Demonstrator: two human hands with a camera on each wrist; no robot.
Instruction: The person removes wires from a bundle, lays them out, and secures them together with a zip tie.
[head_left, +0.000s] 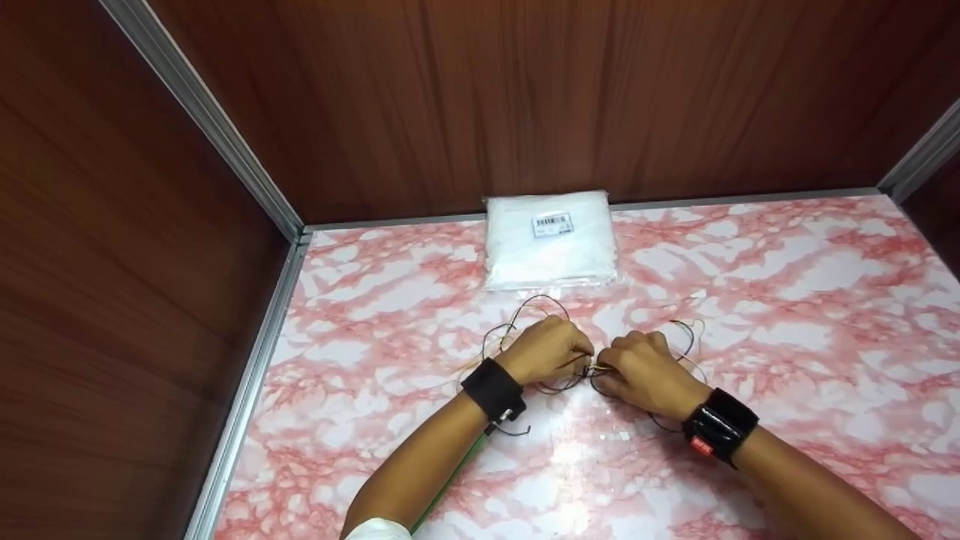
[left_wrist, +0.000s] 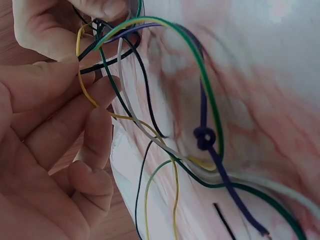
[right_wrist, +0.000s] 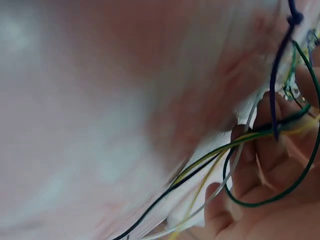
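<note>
A loose tangle of thin wires (head_left: pixel 540 295) lies on the table, with both hands close together over its middle. My left hand (head_left: pixel 551 351) pinches a black wire (left_wrist: pixel 91 68) between thumb and index finger; its other fingers are bent, with a yellow wire (left_wrist: pixel 127 117) passing by them. Facing it, my right hand (head_left: pixel 649 375) holds the wire bundle with its fingertips. A purple wire (left_wrist: pixel 204 105) with a knot and a green-yellow wire (left_wrist: pixel 212 100) arch out beside the hands. In the right wrist view a green wire (right_wrist: pixel 255 205) loops across the right palm.
A clear plastic packet of white material (head_left: pixel 551 259) with a barcode label lies behind the hands, near the back panel (head_left: pixel 525 97). Brown wood-look panels in metal framing (head_left: pixel 217 135) enclose the red-and-white marbled table (head_left: pixel 360 330). Wire ends spread out on both sides.
</note>
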